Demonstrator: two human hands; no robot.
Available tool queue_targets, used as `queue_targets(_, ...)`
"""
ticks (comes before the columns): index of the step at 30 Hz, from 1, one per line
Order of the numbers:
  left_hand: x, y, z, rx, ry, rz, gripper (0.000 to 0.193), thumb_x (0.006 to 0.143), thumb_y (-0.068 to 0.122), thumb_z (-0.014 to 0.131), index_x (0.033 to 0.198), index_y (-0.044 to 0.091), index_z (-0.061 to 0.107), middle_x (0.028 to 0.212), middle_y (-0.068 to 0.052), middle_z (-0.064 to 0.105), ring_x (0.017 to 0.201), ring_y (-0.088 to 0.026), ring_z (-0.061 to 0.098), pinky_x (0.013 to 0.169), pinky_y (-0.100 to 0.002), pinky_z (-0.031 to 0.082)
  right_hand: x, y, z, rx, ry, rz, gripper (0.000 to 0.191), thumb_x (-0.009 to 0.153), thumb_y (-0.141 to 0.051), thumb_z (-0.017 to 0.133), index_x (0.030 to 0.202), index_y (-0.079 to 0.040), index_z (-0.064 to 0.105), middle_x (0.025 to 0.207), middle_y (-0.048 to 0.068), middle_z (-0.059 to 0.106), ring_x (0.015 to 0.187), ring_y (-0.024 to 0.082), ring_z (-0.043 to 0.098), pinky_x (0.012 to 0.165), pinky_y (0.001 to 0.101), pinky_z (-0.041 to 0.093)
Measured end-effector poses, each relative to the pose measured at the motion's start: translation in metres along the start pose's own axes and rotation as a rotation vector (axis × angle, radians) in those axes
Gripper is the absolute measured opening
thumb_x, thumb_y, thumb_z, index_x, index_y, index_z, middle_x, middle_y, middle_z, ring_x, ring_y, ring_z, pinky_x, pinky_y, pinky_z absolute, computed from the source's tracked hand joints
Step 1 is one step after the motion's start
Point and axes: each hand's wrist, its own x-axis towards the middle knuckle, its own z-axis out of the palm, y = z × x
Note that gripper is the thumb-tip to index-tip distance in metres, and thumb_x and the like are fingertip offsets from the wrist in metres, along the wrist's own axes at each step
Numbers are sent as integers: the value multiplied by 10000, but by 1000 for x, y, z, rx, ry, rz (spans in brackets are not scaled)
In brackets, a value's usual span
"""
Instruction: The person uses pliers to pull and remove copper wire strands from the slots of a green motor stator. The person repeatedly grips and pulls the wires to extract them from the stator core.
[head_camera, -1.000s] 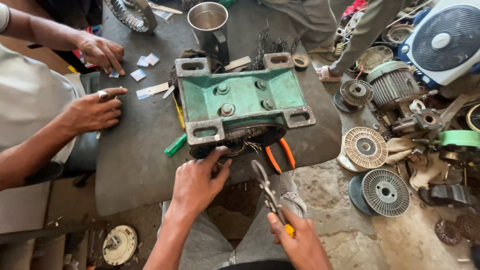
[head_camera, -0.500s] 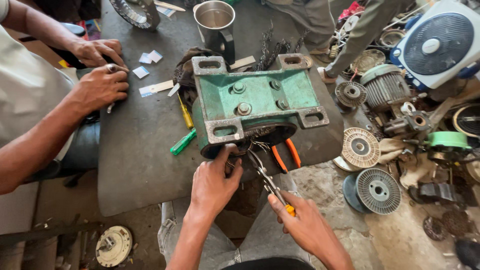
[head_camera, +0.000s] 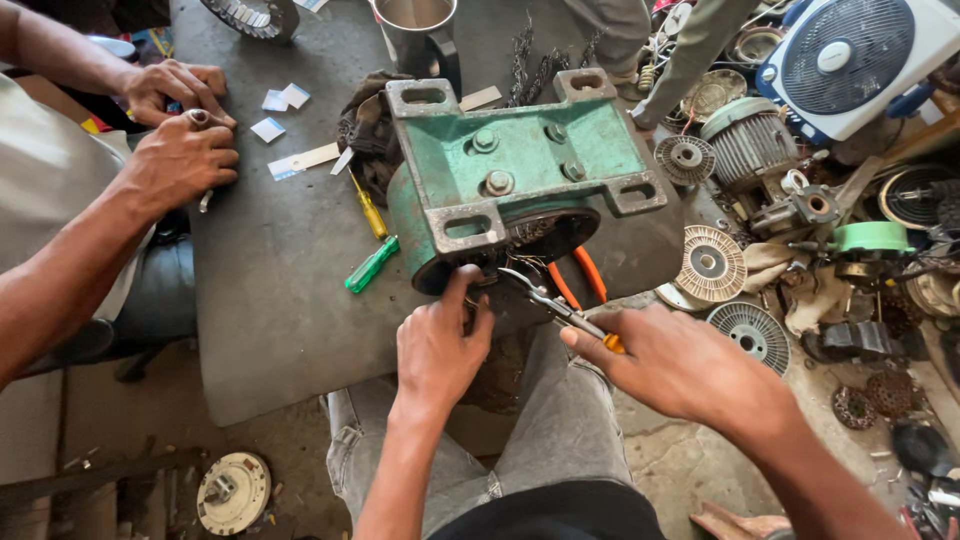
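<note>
A green motor housing lies on its side on the dark table, mounting feet up, open end facing me. My left hand touches the lower rim of that opening, fingers at the wires inside. Long-nosed pliers are gripped in my right hand, their tip pointing into the opening beside my left thumb. Orange-handled pliers lie under the housing's edge.
Another person's two hands rest on the table's left edge near white paper slips. A yellow screwdriver and a green one lie left of the housing. A metal cup stands behind. Motor parts and a fan clutter the floor on the right.
Both my hands have moved up to the housing's opening, and the plier tip now reaches inside. The other person's hands drew closer together at the table edge.
</note>
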Motion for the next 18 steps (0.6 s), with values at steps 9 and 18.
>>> queue_targets(9,-6,-25,16,-51,151,172,319,886,179,682,1204,169,652,639,-117,657,600,-364,673,543,-503,497,-3,-19,-20,-179,-58,12,703,923,-705,425,1093,-90,720,830,203,740,859,350,747,828,480,586)
queue_targets(18,-9,-27,16,-57,141,187,305,891,170,691,1193,142,658,625,-110,652,570,-336,666,523,-481,488,8,-40,-43,-476,-177,38,720,962,-654,279,1081,-70,683,771,172,741,686,267,724,727,458,618)
